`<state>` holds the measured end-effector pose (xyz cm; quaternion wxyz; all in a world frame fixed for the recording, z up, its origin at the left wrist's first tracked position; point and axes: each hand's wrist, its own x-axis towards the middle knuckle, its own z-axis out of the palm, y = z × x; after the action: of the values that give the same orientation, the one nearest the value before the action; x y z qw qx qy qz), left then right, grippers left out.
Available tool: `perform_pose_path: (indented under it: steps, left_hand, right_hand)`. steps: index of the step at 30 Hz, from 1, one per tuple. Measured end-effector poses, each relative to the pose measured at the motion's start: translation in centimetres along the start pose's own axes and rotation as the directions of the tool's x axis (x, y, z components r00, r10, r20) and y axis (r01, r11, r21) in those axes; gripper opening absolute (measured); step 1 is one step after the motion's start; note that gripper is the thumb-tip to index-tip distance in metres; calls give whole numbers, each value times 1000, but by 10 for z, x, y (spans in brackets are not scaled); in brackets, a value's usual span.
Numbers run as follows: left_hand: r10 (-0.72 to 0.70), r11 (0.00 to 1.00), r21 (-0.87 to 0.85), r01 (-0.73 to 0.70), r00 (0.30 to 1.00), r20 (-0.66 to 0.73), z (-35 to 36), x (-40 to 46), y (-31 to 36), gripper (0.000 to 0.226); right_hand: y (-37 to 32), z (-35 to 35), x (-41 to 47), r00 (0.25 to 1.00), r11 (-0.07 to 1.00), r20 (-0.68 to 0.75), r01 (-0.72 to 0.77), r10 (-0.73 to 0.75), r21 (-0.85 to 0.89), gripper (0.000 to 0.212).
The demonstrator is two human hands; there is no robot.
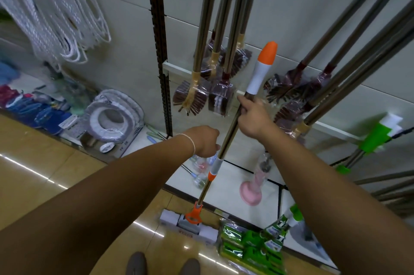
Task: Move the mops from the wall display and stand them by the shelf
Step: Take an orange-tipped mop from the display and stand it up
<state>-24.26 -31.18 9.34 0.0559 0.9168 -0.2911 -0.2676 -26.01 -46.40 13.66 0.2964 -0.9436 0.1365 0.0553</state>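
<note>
**Both hands on orange mop, head on floor**

Right hand [251, 115] grips the mop [228, 133] on its metal pole, just below the white-and-orange handle cap; fingers [243, 101] curled round the pole. Left hand [207, 141] is lower on the same pole, just above the grey collar; fingers wrap behind the pole, thumb tip showing at the pole's edge. White string bracelet [190, 141] on the left wrist.

Mop is tilted: handle top leans up and right toward the wall, the pole runs down and left. Its orange bracket joins a grey-and-white sponge head [188, 225] that sits on the glossy tan floor [44, 162], just in front of the low white shelf [235, 176].

Around it:
- Brooms [221, 86] with dark bristles in clear wrap hang on the wall display behind the mop; a second bunch hangs to the right.
- Green-headed mops [376, 136] at right, poles angled up along the wall.
- Pink plunger [252, 192] stands on the shelf just right of the mop pole.
- Green packaged items [248, 245] lie on the floor next to the sponge head.
- White rope coils [56, 12] hang upper left; wrapped toilet seat covers [109, 118] below them.
- Toes of two shoes [161, 263] at the bottom edge.
</note>
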Motion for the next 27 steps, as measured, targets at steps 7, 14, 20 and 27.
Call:
perform_pose_path:
  steps: [7, 14, 20, 27]
  left_hand:
    - [-27, 893, -448, -37, 990, -136, 13, -10, 16, 49]
    - [156, 669, -684, -289, 955, -251, 43, -46, 36, 27]
    - [259, 666, -629, -401, 915, -308, 49, -83, 61, 15]
    - [515, 528, -511, -679, 734, -442, 3, -147, 134, 31]
  right_hand:
    - [-7, 4, -76, 991, 991, -44, 128, -127, 27, 47]
    - [-18, 5, -141, 997, 991, -50, 59, -54, 122, 38]
    - [-33, -4, -195, 971, 972, -229, -20, 74, 232, 21]
    - [-56, -71, -283, 772, 912, -595, 47, 226, 407, 19]
